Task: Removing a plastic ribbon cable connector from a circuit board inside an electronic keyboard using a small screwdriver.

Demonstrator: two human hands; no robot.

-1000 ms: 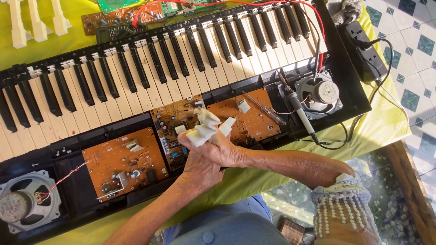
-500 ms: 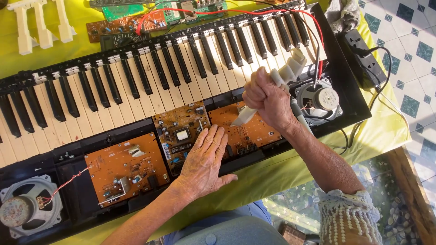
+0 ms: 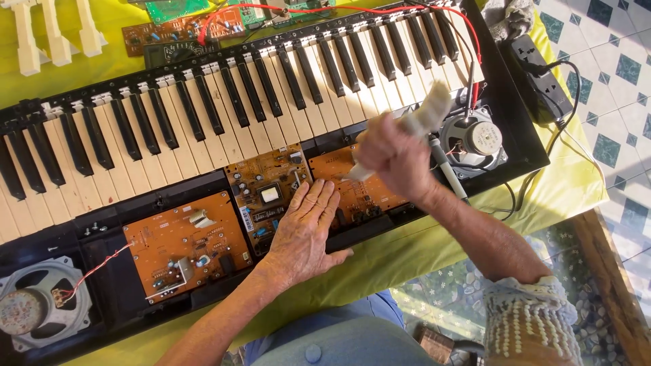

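Observation:
An opened black electronic keyboard (image 3: 515,146) lies on a yellow cloth, its brown circuit boards (image 3: 190,247) bared below the keys. My left hand (image 3: 305,234) rests flat, fingers apart, on the middle and right boards near the front edge. My right hand (image 3: 393,156) is raised over the right circuit board (image 3: 376,196) and is shut on a white strip of loose keys (image 3: 424,118), which is blurred. A pen-like tool (image 3: 449,173) lies beside the right speaker (image 3: 475,139).
A second speaker (image 3: 34,308) sits at the keyboard's left end with red-white wire. Loose white key pieces (image 3: 51,34) and more circuit boards (image 3: 183,24) lie beyond the keys. A black power strip (image 3: 539,78) sits at right, beside tiled floor.
My right hand lifted the white key strip from beside my left hand and carried it right, over the right board. My left hand settled flat on the boards.

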